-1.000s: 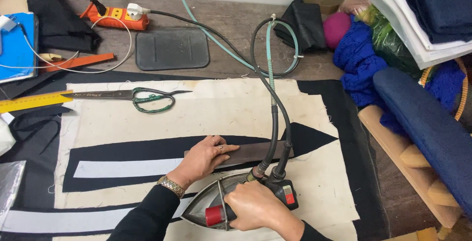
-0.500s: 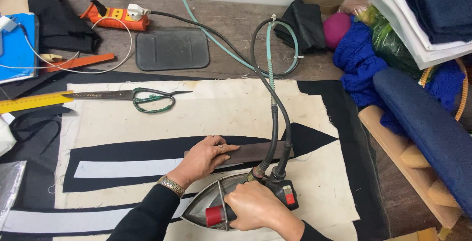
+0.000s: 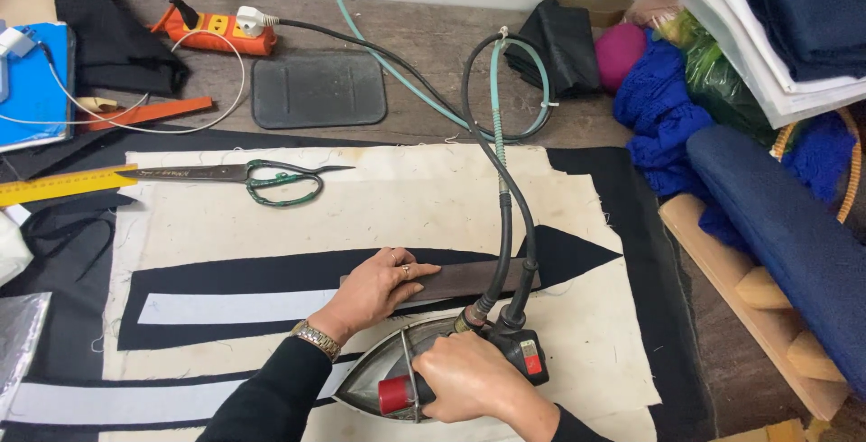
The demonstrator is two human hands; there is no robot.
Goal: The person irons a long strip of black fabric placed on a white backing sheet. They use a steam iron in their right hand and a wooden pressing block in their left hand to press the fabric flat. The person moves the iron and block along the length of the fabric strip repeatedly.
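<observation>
- The right hand [image 3: 474,381] is wrapped tight around the handle of a steam iron [image 3: 410,383], near the bench's front edge, sole down on the cream pressing cloth [image 3: 406,198].
- The left hand [image 3: 377,287] lies flat, fingers spread, gripping nothing, pressing on a dark flat bar [image 3: 469,278] laid along a black pointed fabric strip [image 3: 262,272].
- Two hoses [image 3: 505,225] rise from the iron's back toward the far edge.
- Green-handled scissors [image 3: 262,176] lie on the cloth's far-left part, beside a yellow ruler [image 3: 54,185].
- An orange power strip [image 3: 216,32] sits at the far-left edge.
</observation>
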